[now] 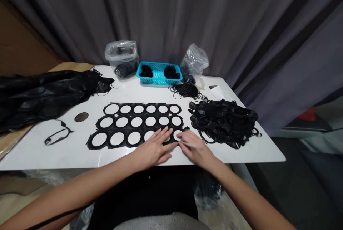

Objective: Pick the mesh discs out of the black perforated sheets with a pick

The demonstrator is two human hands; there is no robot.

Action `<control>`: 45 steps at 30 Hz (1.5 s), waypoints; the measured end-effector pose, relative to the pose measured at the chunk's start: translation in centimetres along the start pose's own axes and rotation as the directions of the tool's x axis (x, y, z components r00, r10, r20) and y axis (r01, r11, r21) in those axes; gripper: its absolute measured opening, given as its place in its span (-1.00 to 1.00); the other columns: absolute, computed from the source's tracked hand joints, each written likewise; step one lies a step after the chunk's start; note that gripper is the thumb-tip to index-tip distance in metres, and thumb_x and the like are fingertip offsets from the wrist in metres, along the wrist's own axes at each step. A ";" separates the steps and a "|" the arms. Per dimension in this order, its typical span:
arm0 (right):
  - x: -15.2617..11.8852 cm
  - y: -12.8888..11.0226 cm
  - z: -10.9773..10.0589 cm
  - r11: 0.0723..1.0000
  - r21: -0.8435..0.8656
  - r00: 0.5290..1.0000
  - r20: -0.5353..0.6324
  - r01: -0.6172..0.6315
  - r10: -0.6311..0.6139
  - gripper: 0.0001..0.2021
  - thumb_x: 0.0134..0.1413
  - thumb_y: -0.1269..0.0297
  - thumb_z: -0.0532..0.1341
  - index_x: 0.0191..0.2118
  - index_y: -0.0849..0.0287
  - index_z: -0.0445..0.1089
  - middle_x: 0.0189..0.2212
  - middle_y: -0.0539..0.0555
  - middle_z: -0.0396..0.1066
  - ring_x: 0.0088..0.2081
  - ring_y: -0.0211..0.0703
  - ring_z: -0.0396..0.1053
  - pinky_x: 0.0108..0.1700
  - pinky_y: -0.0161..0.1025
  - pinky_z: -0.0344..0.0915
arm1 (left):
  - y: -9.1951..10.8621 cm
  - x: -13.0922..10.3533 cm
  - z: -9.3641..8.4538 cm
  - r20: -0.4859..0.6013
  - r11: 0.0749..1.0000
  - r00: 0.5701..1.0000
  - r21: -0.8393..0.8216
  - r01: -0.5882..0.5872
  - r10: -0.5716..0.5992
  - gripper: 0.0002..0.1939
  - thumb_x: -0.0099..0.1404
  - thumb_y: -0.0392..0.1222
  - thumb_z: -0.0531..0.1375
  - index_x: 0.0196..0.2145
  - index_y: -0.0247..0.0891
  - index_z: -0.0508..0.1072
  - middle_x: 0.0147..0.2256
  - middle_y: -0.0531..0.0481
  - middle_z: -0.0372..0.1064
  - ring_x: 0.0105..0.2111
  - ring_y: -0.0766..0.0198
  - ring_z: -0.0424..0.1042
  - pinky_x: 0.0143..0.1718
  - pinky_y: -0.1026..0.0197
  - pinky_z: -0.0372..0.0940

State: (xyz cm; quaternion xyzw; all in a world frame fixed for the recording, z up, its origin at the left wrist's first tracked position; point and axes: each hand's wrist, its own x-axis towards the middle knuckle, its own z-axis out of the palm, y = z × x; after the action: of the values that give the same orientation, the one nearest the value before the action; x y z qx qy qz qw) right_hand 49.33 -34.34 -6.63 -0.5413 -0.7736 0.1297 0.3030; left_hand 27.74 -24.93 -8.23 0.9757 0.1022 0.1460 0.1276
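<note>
A black rubber sheet [115, 130] with rows of round holes lies flat on the white table, the tabletop showing through the holes. My left hand [154, 147] rests on its near edge, fingers stretched out and pressing lightly on the rubber. Beside it, my right hand [195, 149] is closed at the sheet's near right corner, its fingertips at the last ring. A thin pale stick-like tool [190, 145] shows in that hand; its exact kind is unclear. Just right of this hand is a heap of black holed rubber scraps [225, 121].
A blue basket [159, 81] holding black rings stands at the back, between a clear plastic tub [122, 56] and a plastic bag [197, 60]. Thin black rings [187, 90] lie before the bag. Black sheets [48, 94] cover the left; a dark disc [81, 117] and a scrap strip [59, 135] lie nearby.
</note>
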 end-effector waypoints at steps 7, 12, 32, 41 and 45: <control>2.7 4.5 -3.4 0.887 -0.411 0.962 -0.249 -0.212 0.114 -0.83 0.30 0.41 0.03 -0.23 0.15 0.36 -0.24 0.22 0.50 -0.19 0.07 0.37 -0.14 -0.07 0.20 | 0.3 0.1 -1.1 0.041 1.000 0.999 0.009 0.004 -0.004 -0.50 0.36 -0.12 0.24 0.22 -0.18 0.34 0.36 -0.33 0.00 0.34 -0.23 0.04 0.28 -0.22 0.10; 5.5 6.9 -4.5 0.896 -0.195 0.896 -0.289 -0.400 0.337 -0.78 0.31 0.21 0.03 -0.35 0.09 0.32 -0.45 0.07 0.45 -0.45 -0.08 0.33 -0.32 -0.20 0.15 | 0.4 0.9 -2.1 0.101 0.998 0.995 0.067 0.012 -0.018 -0.50 0.34 0.03 0.27 0.17 -0.16 0.40 0.28 -0.38 0.17 0.27 -0.32 0.17 0.19 -0.25 0.20; 6.0 5.0 -1.3 0.815 0.427 0.919 0.137 -0.392 0.370 -0.86 0.20 0.21 0.18 -0.34 0.12 0.39 -0.25 0.05 0.53 -0.18 -0.08 0.44 -0.08 -0.18 0.30 | -2.0 3.0 -0.3 -0.025 0.979 0.990 0.149 0.140 -0.137 -0.43 0.39 0.06 0.20 0.21 -0.34 0.31 0.23 -0.35 0.22 0.26 -0.13 0.19 0.27 -0.13 0.11; 6.0 5.2 -1.6 0.884 0.340 0.947 0.138 -0.321 0.291 -0.87 0.22 0.32 0.18 -0.38 0.12 0.37 -0.24 0.05 0.51 -0.16 -0.09 0.43 -0.06 -0.15 0.28 | -1.9 2.8 -0.1 -0.020 0.982 0.987 0.096 0.162 -0.161 -0.43 0.38 0.03 0.21 0.24 -0.30 0.28 0.26 -0.34 0.18 0.29 -0.14 0.15 0.28 -0.16 0.10; 5.7 4.8 -1.4 0.940 0.265 0.976 0.091 -0.216 0.198 -0.84 0.25 0.38 0.17 -0.39 0.12 0.34 -0.25 0.06 0.50 -0.17 -0.12 0.42 -0.09 -0.18 0.29 | -2.0 2.8 -0.2 -0.002 0.982 0.986 0.089 0.166 -0.166 -0.40 0.35 0.01 0.25 0.24 -0.31 0.28 0.26 -0.35 0.18 0.29 -0.17 0.16 0.28 -0.17 0.11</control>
State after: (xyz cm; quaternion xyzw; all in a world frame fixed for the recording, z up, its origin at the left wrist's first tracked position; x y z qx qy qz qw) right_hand 52.50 -27.45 -6.15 -0.5683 -0.6962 0.2833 0.3347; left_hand 29.98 -22.33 -7.91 0.9689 0.1891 0.1275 0.0961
